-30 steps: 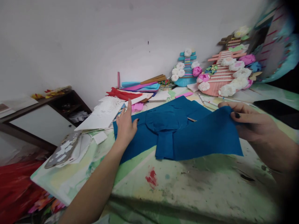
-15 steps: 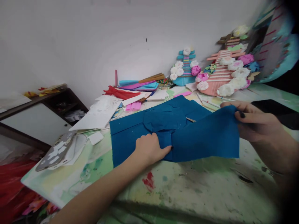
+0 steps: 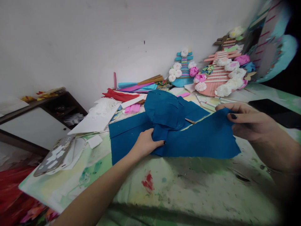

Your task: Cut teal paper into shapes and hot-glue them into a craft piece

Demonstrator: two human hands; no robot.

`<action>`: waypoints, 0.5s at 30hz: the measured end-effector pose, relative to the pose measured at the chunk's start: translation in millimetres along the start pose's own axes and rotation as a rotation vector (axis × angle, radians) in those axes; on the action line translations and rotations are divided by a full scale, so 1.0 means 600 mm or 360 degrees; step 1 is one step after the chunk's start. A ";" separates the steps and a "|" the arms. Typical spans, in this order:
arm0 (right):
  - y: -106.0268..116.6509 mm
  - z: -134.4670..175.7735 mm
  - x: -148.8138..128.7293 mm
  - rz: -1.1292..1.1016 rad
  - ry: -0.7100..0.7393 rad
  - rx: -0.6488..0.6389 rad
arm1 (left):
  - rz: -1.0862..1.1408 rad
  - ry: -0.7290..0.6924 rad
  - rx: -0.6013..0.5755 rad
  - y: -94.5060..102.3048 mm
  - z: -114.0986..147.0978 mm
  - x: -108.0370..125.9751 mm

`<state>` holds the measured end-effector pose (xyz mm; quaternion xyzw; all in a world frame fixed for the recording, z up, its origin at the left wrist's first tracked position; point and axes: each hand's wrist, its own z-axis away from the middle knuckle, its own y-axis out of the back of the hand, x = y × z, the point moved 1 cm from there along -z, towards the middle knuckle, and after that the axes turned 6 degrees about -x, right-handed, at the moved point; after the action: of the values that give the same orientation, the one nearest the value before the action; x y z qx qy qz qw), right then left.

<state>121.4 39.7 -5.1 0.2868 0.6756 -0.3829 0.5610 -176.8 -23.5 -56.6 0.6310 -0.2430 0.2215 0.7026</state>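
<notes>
A dark blue sheet (image 3: 199, 142), which looks like crepe paper, lies across the middle of the table. My right hand (image 3: 254, 122) pinches its right end between thumb and fingers and keeps that end raised. My left hand (image 3: 147, 142) is closed around the narrow neck of a blue-wrapped round piece (image 3: 164, 110), thumb in front and fingers partly hidden. This piece tilts up off the sheet, its wrapping creased and folded. Behind it and to the right, scissor tips (image 3: 190, 121) show on the blue material; the rest of the tool is covered.
Lute-shaped crafts with paper flowers, one blue (image 3: 184, 73) and one pink (image 3: 213, 81), stand at the back right. A black phone (image 3: 277, 111) lies at the right. Coloured paper rolls (image 3: 138, 84), white sheets (image 3: 94, 117) and a grey phone case (image 3: 53, 157) occupy the left side.
The blue-wrapped round piece has risen from lying flat to tilted up in my left hand. The sheet's right end hangs lower, still pinched by my right hand.
</notes>
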 end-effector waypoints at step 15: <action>-0.042 -0.014 0.040 0.0006 -0.0641 -0.0587 | -0.1438 0.0294 0.0407 0.045 0.034 0.049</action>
<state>91.1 31.9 -23.0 0.0991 0.6081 -0.3017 0.7276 -171.6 -41.1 -15.3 0.7326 0.1482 -0.0227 0.6639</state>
